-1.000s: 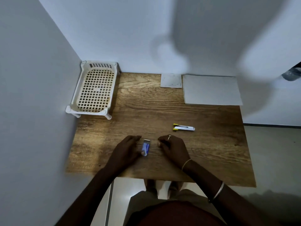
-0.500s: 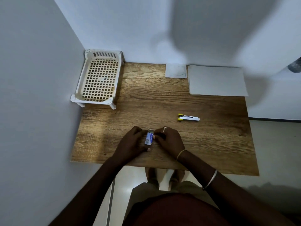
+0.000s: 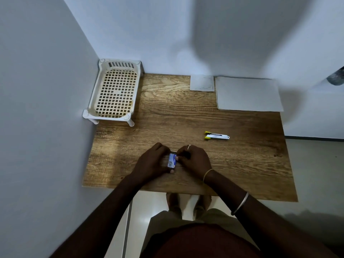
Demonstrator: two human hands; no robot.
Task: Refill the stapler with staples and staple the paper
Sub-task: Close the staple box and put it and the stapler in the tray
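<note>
On grained wood, rectangular blue box (image 3: pixel 172 161) between hands (image 3: pixel 152 161) (image 3: pixel 195 160).

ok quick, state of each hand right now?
Left hand: closed, holding the blue staple box.
Right hand: closed, fingertips pinching the same box at its far end.

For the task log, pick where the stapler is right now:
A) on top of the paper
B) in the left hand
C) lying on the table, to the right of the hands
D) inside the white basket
C: the stapler lies alone on the table, beyond and to the right of the left hand and right hand, which grip the staple box instead.
</note>
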